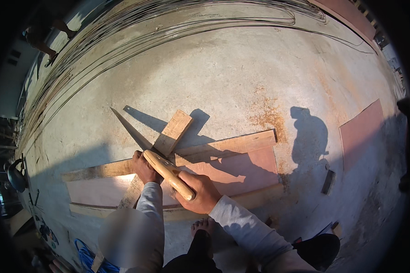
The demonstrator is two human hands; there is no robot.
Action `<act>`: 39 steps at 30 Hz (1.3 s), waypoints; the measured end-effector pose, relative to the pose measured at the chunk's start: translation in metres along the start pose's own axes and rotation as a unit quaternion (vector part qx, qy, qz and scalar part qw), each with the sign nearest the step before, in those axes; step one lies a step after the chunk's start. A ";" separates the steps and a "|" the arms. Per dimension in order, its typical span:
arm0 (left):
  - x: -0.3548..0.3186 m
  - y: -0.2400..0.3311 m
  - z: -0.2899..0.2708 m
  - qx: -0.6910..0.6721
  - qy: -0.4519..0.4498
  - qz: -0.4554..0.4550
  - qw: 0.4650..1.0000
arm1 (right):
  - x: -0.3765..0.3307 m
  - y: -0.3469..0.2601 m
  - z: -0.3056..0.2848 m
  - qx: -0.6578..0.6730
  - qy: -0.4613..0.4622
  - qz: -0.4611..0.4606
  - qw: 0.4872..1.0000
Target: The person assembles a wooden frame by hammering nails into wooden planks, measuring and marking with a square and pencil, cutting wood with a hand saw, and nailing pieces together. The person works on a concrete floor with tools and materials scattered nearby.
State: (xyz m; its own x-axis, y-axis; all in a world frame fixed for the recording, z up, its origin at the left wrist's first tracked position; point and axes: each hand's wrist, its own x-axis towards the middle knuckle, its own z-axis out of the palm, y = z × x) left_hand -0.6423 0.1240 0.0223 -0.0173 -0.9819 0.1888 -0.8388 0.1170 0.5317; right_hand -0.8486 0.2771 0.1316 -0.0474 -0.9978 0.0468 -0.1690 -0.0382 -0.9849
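My right hand [198, 192] is wrapped round the pale wooden handle [167, 174] of a handsaw. Its dark blade [131, 130] points away to the upper left, beside a short wooden plank [174, 131]. That plank lies slantwise across a panel frame on the floor. My left hand [146, 167] grips the plank just left of the saw handle, its fingers partly hidden. Below lies a reddish plywood panel [255, 166] with a long timber batten [95, 171] along its far edge and another batten [259, 196] along its near edge.
Long thin metal rods [123, 48] run along the far side of the concrete floor [205, 73]. A reddish board [362, 134] lies at the right, near a small dark block [327, 182]. Blue cable [89, 255] is coiled lower left. Another person's legs [43, 48] show upper left. My bare foot [202, 225] is close to the panel.
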 end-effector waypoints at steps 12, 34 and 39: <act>0.002 -0.001 0.001 0.076 -0.031 0.023 0.996 | -0.001 0.000 -0.003 -0.015 -0.026 0.040 0.999; -0.004 -0.004 0.009 0.081 0.021 0.017 0.996 | -0.065 -0.015 -0.047 -0.010 -0.065 0.024 0.998; 0.003 -0.002 0.004 0.048 -0.043 -0.022 0.998 | -0.052 -0.011 -0.032 -0.008 -0.012 -0.002 1.000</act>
State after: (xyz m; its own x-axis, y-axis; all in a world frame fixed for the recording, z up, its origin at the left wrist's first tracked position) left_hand -0.6430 0.1200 0.0188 -0.0227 -0.9953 0.0938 -0.8880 0.0632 0.4555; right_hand -0.8755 0.3312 0.1457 -0.0226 -0.9987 0.0455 -0.1844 -0.0406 -0.9820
